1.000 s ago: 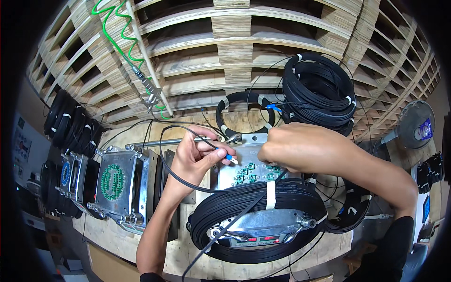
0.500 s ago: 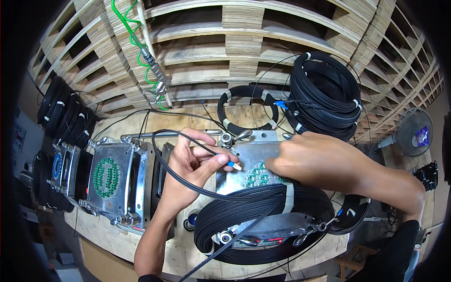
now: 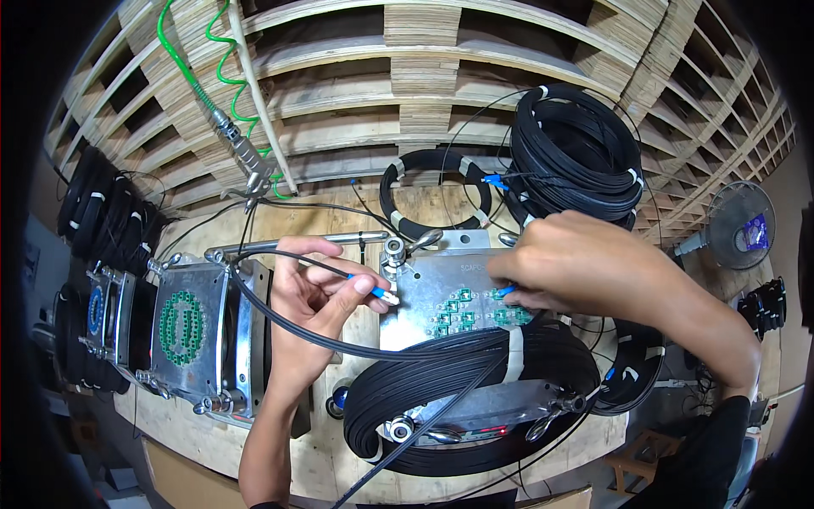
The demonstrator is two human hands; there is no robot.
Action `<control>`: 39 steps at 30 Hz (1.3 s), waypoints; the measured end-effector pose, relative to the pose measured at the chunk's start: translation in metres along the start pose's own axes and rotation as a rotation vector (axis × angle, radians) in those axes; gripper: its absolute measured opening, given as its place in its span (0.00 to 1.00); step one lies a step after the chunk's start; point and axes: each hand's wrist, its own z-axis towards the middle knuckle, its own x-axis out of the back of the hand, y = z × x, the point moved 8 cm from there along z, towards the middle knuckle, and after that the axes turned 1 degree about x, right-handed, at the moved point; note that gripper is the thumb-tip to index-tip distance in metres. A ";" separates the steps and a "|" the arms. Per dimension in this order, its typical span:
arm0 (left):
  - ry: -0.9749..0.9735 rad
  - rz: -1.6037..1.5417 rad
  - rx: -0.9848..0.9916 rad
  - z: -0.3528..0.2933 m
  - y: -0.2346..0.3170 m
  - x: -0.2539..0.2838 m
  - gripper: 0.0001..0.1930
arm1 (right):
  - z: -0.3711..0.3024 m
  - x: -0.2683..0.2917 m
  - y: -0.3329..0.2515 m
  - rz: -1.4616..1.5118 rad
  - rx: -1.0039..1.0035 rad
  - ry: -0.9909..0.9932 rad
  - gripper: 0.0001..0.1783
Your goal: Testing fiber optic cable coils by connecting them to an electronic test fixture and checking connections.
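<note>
My left hand [image 3: 309, 301] is closed, pinching a black cable's blue fiber-optic connector [image 3: 365, 286] between thumb and finger. Its white tip points right, over the left part of a metal polishing plate [image 3: 415, 293]. That cable [image 3: 292, 332] loops below my left wrist. Over the plate's right side, my right hand [image 3: 551, 259] is closed at the fingertips on a small blue connector [image 3: 506, 291]; the fingers partly hide it. Green connector holders [image 3: 454, 316] sit in clusters on the plate. A thick coil of black cable [image 3: 381, 394] lies across the plate's near part.
Further left stands a second metal fixture [image 3: 212, 318] with a ring of green holders. Black cable coils [image 3: 572, 161] are stacked at the back right, beside a thinner coil [image 3: 393, 204]. An air gun [image 3: 248, 167] hangs from a green hose. A fan [image 3: 736, 225] is at right.
The view has shifted slightly. The blue connector at my right fingertips, hidden before, now shows, along with more green holders. My left hand keeps its pinch on the other connector.
</note>
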 end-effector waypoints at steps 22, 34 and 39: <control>-0.093 0.000 0.075 0.021 -0.023 -0.043 0.12 | -0.030 0.017 -0.015 -0.033 0.250 0.376 0.03; -0.145 -0.005 0.105 0.021 -0.025 -0.052 0.07 | -0.023 0.016 -0.023 -0.042 0.306 0.413 0.04; -0.171 -0.059 0.112 0.023 -0.027 -0.053 0.07 | -0.015 0.009 -0.018 -0.051 0.259 0.371 0.04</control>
